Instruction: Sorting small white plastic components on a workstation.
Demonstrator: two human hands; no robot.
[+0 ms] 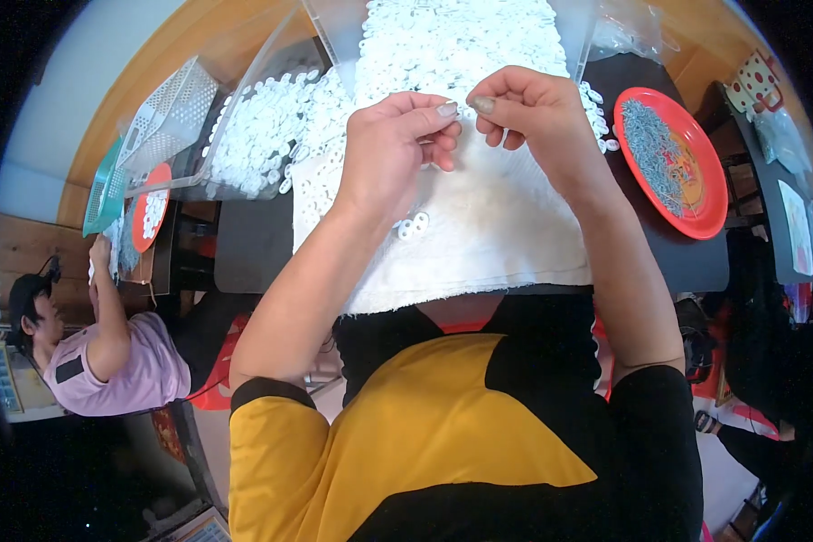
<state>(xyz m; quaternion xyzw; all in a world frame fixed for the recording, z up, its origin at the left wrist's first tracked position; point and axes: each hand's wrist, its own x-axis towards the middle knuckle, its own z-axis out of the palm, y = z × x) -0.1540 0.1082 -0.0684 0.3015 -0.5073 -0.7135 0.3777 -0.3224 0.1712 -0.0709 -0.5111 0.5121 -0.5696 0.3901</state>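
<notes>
Head view: yellow-and-black shirt [406, 434] nearest | left hand [393, 149] and right hand [528, 113] pinch one small white ring [463, 110] above white towel [479, 226] | two rings [413, 226] on towel, seemingly done | heaped ring bin [452, 36] beyond towel suggests most remains | red plate [670, 163] right of towel

A dark flat tabletop [253, 244] carries a white fringed cloth towel [488, 235] at its middle. Small white plastic rings [413, 226] lie on the towel (two sit apart from the heap). Right of the towel sits a round red plastic plate [709, 194]; left of it, a clear plastic bin [244, 99].
</notes>
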